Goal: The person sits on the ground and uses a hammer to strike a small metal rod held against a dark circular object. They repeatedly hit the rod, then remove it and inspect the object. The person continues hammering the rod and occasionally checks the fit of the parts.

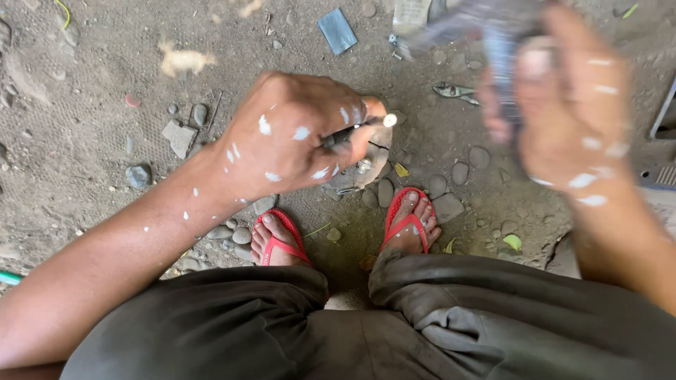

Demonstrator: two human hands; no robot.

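My left hand (292,137), spotted with white paint, is closed around a thin dark rod with a pale round tip (366,124) that sticks out to the right. My right hand (574,105), also paint-spotted, is raised at the upper right and blurred by motion. It grips a blurred grey-blue object (493,32) whose kind I cannot tell. Both hands are held above my feet in red flip-flops (282,243) and my dark shorts (366,324).
Below is dirt ground with scattered pebbles (447,204), a flat grey stone (179,135), a blue flat scrap (336,29), a small metal piece (454,90) and yellow-green leaf bits (512,241). A dark metal frame edge (665,112) stands at the right.
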